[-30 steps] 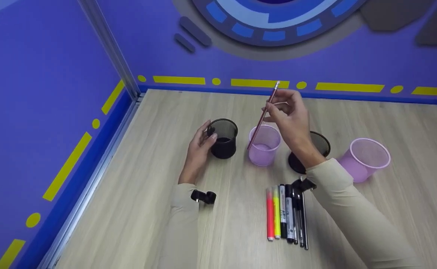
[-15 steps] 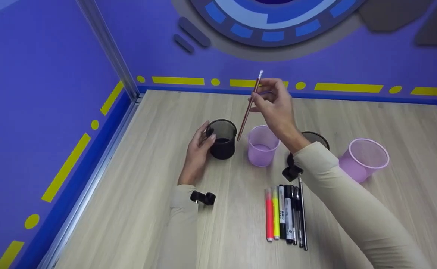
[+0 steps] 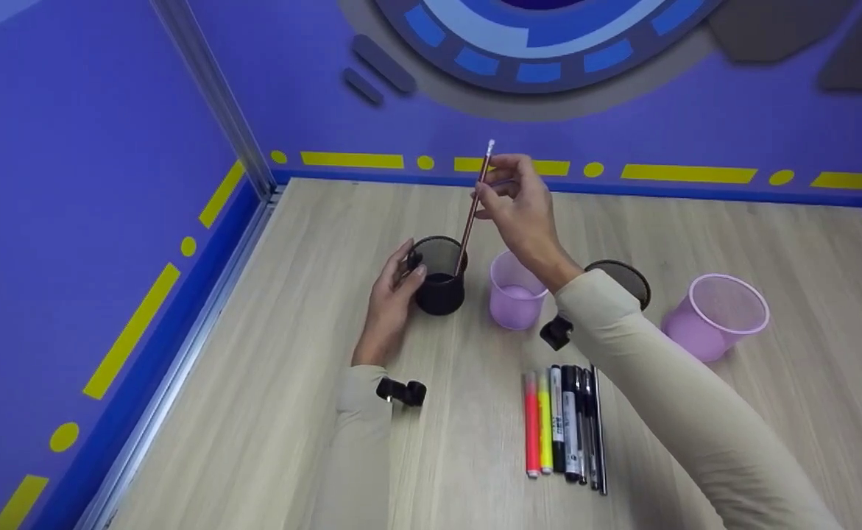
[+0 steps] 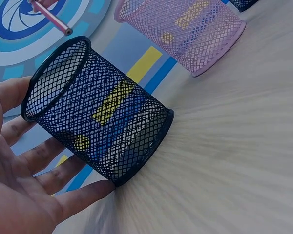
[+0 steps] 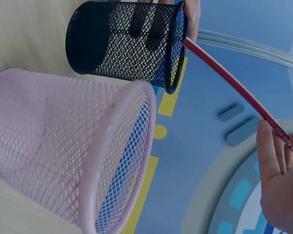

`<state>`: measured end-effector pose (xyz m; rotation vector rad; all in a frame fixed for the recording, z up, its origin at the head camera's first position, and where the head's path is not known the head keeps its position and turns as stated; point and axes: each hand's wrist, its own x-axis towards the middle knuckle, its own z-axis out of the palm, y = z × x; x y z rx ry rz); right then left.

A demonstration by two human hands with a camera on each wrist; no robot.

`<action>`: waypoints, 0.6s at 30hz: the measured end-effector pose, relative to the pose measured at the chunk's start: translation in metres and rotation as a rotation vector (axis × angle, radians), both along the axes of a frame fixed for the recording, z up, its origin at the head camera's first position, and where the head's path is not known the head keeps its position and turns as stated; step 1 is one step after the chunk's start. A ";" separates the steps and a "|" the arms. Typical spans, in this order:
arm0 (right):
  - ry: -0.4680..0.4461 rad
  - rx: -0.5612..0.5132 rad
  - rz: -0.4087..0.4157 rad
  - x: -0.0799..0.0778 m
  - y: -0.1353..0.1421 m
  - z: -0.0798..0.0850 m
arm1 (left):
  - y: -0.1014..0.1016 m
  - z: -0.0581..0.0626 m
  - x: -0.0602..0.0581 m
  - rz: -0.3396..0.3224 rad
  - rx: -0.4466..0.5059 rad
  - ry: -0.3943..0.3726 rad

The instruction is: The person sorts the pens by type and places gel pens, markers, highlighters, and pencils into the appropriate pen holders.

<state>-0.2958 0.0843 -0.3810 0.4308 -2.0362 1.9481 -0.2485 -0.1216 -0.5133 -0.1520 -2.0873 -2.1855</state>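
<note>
The left hand grips the black cup, likely steadying it, while above it the right hand pinches a pencil.

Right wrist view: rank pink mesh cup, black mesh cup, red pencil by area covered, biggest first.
Pink mesh cup
Black mesh cup
Red pencil
The pink mesh cup seems nearer; true cup sizes are unsure.

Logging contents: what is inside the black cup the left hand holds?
No object shows inside the black cup. The pencil in the right hand ends just above its rim, by the left wrist view. In the head view, the cup's near side hides part of its floor.
</note>
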 end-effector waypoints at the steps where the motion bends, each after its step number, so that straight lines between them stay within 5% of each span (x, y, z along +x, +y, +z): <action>1: 0.001 0.004 -0.005 -0.001 -0.001 0.000 | 0.000 0.000 0.000 -0.002 -0.003 0.002; 18: 0.025 0.121 0.008 -0.003 -0.020 -0.017 | -0.001 0.000 0.000 0.000 -0.018 -0.002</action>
